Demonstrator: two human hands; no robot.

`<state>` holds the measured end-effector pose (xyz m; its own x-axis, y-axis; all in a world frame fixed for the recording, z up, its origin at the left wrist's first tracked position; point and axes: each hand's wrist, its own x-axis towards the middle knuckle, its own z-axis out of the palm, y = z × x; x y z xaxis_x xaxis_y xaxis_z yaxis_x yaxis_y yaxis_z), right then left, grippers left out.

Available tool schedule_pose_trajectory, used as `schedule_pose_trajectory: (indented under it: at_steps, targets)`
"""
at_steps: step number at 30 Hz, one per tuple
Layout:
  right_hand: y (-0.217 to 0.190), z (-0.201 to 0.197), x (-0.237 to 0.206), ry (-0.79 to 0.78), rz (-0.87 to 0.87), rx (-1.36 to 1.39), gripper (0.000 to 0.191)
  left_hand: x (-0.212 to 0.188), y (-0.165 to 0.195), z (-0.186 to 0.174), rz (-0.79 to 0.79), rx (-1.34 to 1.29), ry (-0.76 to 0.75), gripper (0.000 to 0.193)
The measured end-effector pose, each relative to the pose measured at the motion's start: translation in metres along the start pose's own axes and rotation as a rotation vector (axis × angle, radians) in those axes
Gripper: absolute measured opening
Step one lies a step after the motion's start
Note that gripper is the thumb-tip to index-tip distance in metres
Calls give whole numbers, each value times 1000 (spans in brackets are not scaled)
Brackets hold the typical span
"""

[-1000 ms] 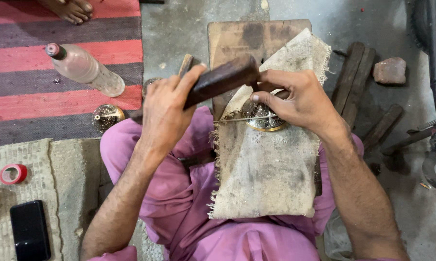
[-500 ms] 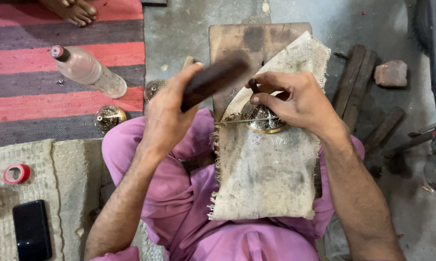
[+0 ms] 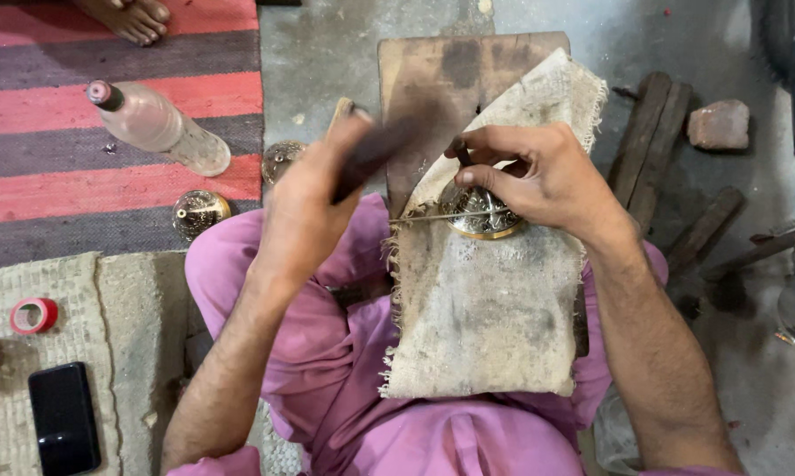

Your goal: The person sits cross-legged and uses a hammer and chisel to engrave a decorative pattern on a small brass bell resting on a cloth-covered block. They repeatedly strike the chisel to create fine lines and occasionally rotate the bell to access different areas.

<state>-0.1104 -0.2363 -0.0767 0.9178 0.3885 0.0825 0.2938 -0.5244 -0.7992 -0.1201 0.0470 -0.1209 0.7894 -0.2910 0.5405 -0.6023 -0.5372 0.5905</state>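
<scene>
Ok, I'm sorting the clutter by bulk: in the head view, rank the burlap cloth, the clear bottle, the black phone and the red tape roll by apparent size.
1. Burlap cloth, by far the largest.
2. Clear bottle.
3. Black phone; close to the bottle, and it lies nearer the camera's edge, so these two are uncertain.
4. Red tape roll, smallest.

The round brass piece (image 3: 481, 214) looks like shiny engraved metal, sitting on rough, frayed burlap cloth (image 3: 490, 308) over a worn, matt wooden board (image 3: 450, 79). The mallet (image 3: 375, 152) looks like dark wood, blurred though. Bottle (image 3: 155, 126) is clear plastic, floor (image 3: 345, 53) is rough grey concrete.
</scene>
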Motion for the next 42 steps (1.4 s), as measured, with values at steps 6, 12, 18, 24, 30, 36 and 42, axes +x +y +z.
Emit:
schedule_pose_trajectory:
  at_steps: [6, 12, 18, 24, 30, 36, 42]
  targets:
    - [-4, -2, -2, 15, -37, -9, 24, 1, 2, 1, 17, -93, 48, 70]
    - [4, -4, -4, -20, -40, 26, 24, 1, 2, 2, 0, -155, 38, 65]
    - [35, -10, -5, -32, -79, 247, 23, -8, 7, -3, -85, 31, -2, 62]
    - [48, -20, -14, -14, -128, 315, 25, -42, 46, 12, -485, -711, 179, 59]
    - [34, -20, -7, -81, -94, 195, 27, -46, 59, 47, -595, -771, 136, 54]
    - [33, -27, 0, -112, -142, 98, 27, -27, 54, 23, -565, -386, -62, 47]
    - [36, -31, 2, -127, -197, 61, 25, -10, 48, 11, -307, -139, -91, 66]
